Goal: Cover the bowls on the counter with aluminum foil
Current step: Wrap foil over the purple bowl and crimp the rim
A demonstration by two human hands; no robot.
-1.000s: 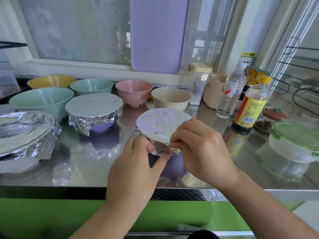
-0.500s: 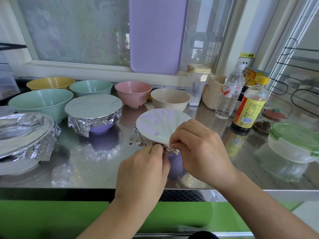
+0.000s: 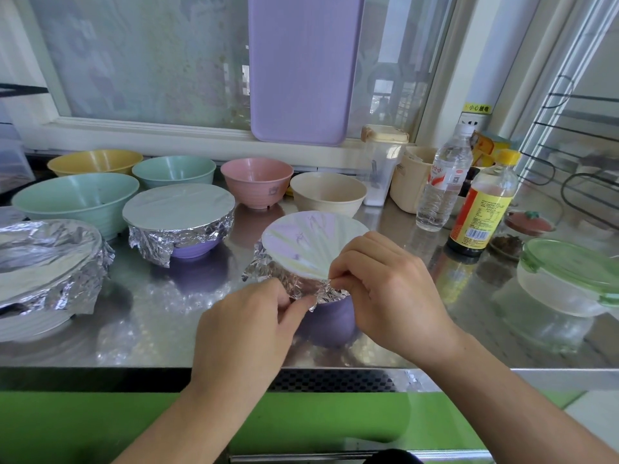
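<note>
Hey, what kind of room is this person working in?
Most likely a home kitchen: a steel counter under a window, a row of bowls such as the pink bowl, and a sauce bottle beside a lidded food container.

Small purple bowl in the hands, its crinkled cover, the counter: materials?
Small purple bowl: looks like matte plastic or melamine; opaque, dull sheen, can't tell which. Crinkled silver cover: aluminium foil, sharp creases at the rim, mirror-flat top. Grey counter: likely stainless steel, brushed, showing blurred reflections. Left hand and right hand pinch the foil edge.
</note>
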